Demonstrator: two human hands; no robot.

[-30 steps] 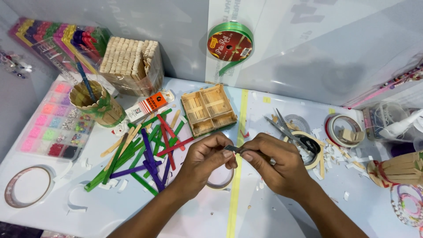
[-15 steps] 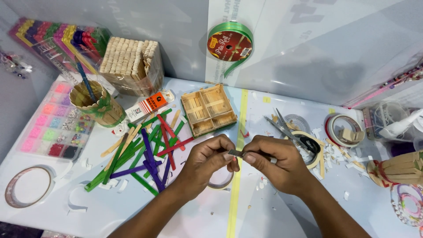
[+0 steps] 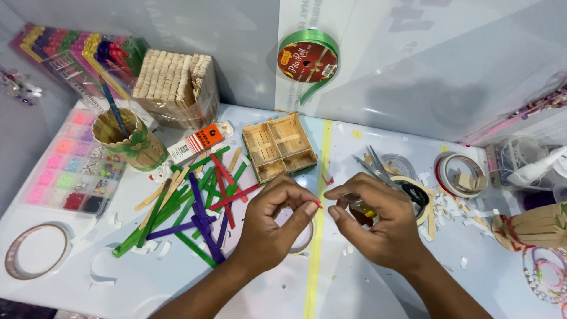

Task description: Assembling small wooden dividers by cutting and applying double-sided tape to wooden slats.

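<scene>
While hovering over the worktop, I am pinching a small red piece in my left hand grip; right hand curling narrow just beside it, coloured sticks lying left, scissors behind.

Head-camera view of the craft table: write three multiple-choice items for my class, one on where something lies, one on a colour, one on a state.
1. Where does the wooden tray with compartments lie?
A. beyond the hands, left of the yellow strip
B. on the bead box
C. under the right hand

2. What colour is the ribbon roll leaning on the wall?
A. blue
B. green
C. white

3. What is the left hand doing?
A. lying flat
B. pinching a small red piece
C. gripping scissors

Answers: 1 A, the tray sits farther back beside the strip. 2 B, green ribbon trails off it. 3 B, thumb and forefinger close on the red tip, facing the right hand.
</scene>
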